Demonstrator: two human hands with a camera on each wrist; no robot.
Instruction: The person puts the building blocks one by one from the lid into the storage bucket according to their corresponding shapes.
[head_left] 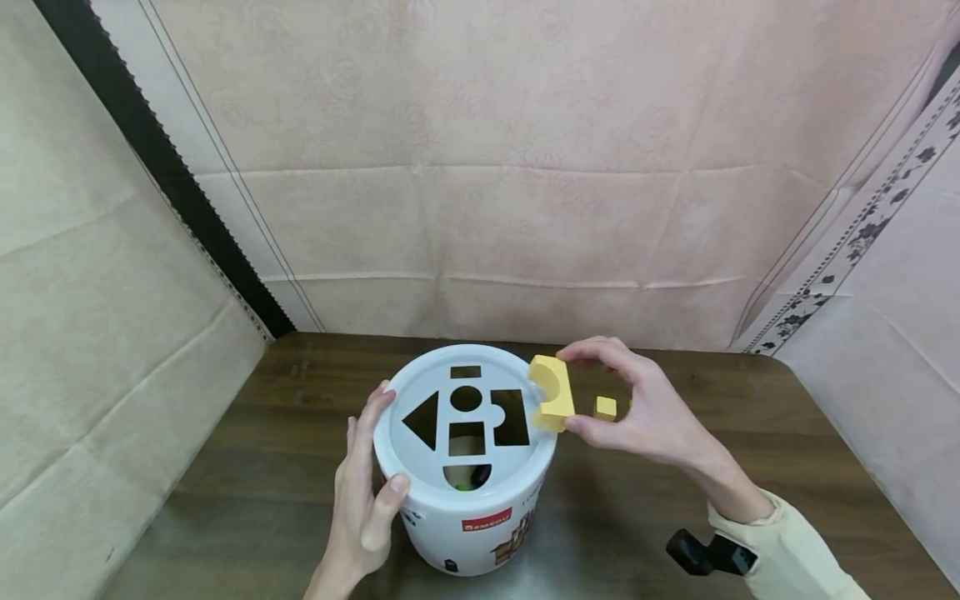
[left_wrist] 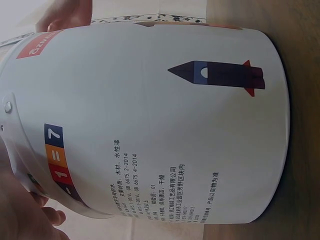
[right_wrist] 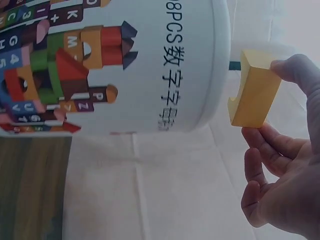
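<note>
A white bucket (head_left: 429, 533) stands upright on the table, its lid (head_left: 517, 475) cut with shaped holes. My left hand (head_left: 365, 492) holds the bucket's left side, thumb and fingertips at the lid's rim. Between thumb and fingertips, my right hand (head_left: 660, 417) pinches a yellow arch block (head_left: 564, 393) at the lid's right edge. The block's rounded notch faces the lid, beside the notched rectangular hole. In the right wrist view the block (right_wrist: 256, 95) shows its flat back, with the other fingers loosely bent below.
A small yellow cube (head_left: 605, 407) lies on the wooden table (head_left: 247, 492) behind the right hand. Through the lid's half-round hole, green and dark pieces show inside the bucket. Pale cloth (head_left: 525, 225) walls in the table at the back and both sides.
</note>
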